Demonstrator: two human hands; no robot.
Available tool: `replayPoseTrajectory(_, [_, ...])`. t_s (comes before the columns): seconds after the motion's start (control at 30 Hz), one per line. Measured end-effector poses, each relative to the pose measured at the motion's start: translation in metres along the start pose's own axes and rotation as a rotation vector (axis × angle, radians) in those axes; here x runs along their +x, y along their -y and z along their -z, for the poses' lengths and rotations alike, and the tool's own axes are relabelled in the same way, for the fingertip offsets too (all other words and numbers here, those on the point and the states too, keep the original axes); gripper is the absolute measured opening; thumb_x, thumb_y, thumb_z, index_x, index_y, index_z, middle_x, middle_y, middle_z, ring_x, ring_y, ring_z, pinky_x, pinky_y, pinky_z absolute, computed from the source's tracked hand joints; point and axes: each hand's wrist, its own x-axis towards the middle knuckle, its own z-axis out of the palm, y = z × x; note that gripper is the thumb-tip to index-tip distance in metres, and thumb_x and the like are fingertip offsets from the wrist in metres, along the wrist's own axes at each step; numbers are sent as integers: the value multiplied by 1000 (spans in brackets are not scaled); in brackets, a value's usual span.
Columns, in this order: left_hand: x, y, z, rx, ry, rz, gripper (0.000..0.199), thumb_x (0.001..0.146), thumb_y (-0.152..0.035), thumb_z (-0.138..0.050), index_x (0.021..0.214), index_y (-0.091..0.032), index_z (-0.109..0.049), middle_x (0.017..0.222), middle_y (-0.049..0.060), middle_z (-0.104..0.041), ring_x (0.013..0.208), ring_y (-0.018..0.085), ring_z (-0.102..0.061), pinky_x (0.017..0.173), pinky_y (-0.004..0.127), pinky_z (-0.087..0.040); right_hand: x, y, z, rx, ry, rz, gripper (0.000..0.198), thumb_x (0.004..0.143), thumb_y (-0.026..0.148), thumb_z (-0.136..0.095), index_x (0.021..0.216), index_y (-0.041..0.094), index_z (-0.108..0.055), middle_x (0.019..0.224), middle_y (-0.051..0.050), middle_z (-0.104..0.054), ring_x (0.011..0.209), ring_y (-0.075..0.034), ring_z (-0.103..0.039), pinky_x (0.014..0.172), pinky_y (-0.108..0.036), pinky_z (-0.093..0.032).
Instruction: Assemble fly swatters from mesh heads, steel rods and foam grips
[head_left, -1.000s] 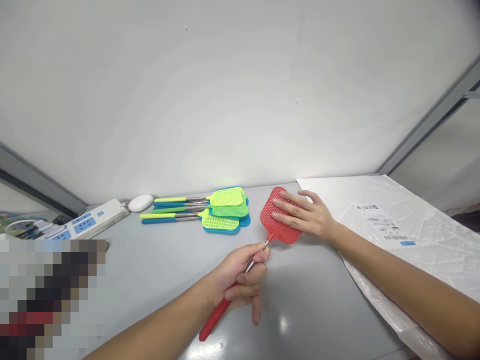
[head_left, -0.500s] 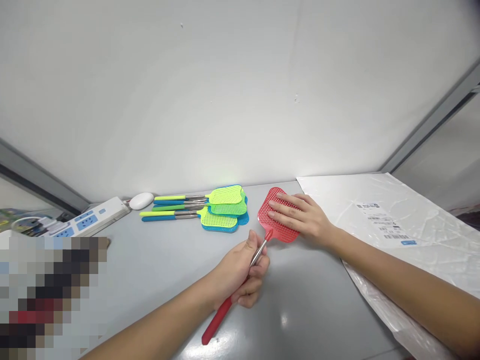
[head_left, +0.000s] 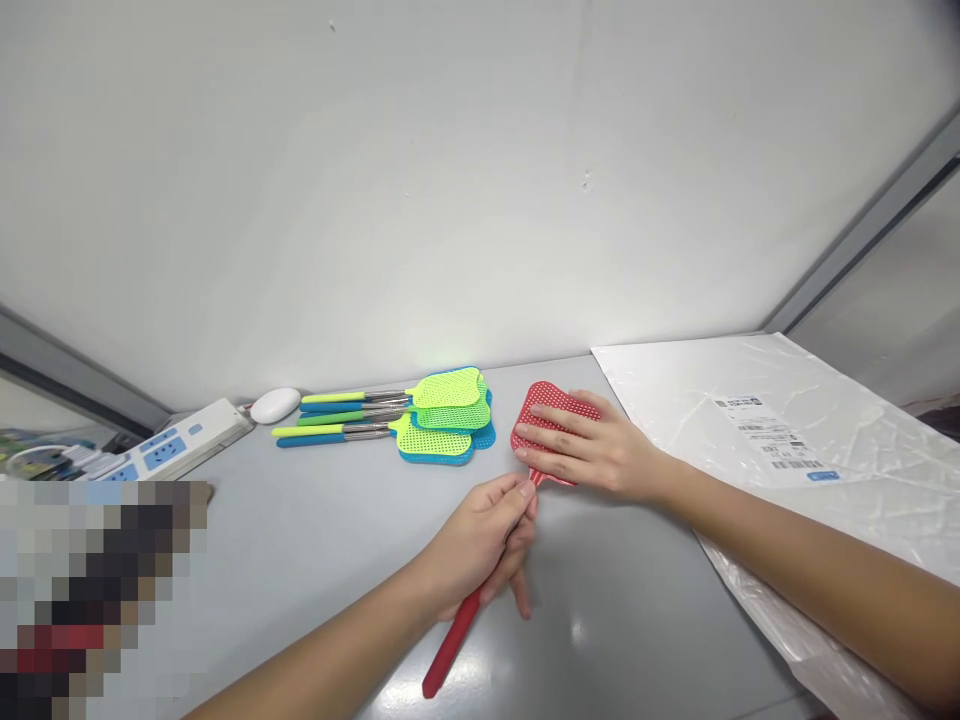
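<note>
A red telescopic fly swatter [head_left: 545, 402] slants over the grey tabletop, its perforated head pointing away from me. My left hand [head_left: 491, 545] is closed around its shaft just below the head, one finger loosely extended. The red handle sticks out below that hand. Across the head lies my right hand [head_left: 592, 445], its fingers spread over the upper face; the thumb is hidden, apparently beneath. Left of the head lies a stack of fly swatters [head_left: 442, 415] in yellow-green, green and blue, handles pointing left.
A white plastic mailer with a label [head_left: 712, 375] covers the right of the table [head_left: 300, 560]. On the left are a white oval object [head_left: 275, 405] and a power strip [head_left: 214, 430] with plugs in it. A pale wall [head_left: 465, 200] rises behind. The lower left corner is pixelated.
My left hand has slid up the shaft to the base of the head, and one finger has loosened. The right hand's fingers cover more of the head. The view has shifted slightly.
</note>
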Motion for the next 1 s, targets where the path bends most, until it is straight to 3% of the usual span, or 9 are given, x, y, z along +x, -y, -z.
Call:
replayPoseTrajectory(0.13, [1,2,-1,-45,13,-31,31,97,-45,-43,81,-19,-48,54,-11,-40,24,1,-26,39,27,-53,-2,-8,-4,-43,-68,1,38,94,26,-58,131,33,-55,140,5,-55,133,-20,-46,114,-47,-25])
replayPoseTrajectory(0.47, [-1,-2,8,-232,185,116,31,98,-46,-39,82,-20,-47,52,-11,-41,24,3,-26,38,28,-55,0,-6,-7,-73,-181,-15,41,89,27,-67,128,32,-58,134,2,-61,129,-22,-51,113,-48,-25])
replayPoseTrajectory(0.6, [-3,-2,6,-217,97,115,27,97,-47,-43,91,-21,-50,54,-12,-35,27,1,-17,31,21,-48,1,-7,-7,-54,-158,-24,38,90,25,-65,127,31,-59,132,1,-62,130,-22,-51,109,-46,-29])
replayPoseTrajectory(0.7, [-3,1,2,-144,23,48,27,94,-50,-48,96,-23,-49,59,-12,-40,28,1,-16,27,17,-41,1,-6,-7,-27,-110,-25,37,92,24,-62,129,28,-58,134,0,-61,130,-23,-50,105,-43,-34])
replayPoseTrajectory(0.9, [-1,8,-2,-104,3,-24,27,94,-46,-49,84,-21,-47,59,-10,-43,33,5,-37,39,28,-54,-3,-6,-5,-13,-84,-35,39,94,23,-58,132,30,-55,136,1,-59,130,-21,-50,103,-41,-35])
replayPoseTrajectory(1.0, [-3,7,-1,-110,-10,23,32,94,-49,-46,83,-20,-51,58,-9,-41,34,4,-35,36,23,-49,-9,-14,-5,-5,-61,-114,46,94,20,-58,138,29,-49,137,-1,-58,130,-22,-50,102,-41,-34])
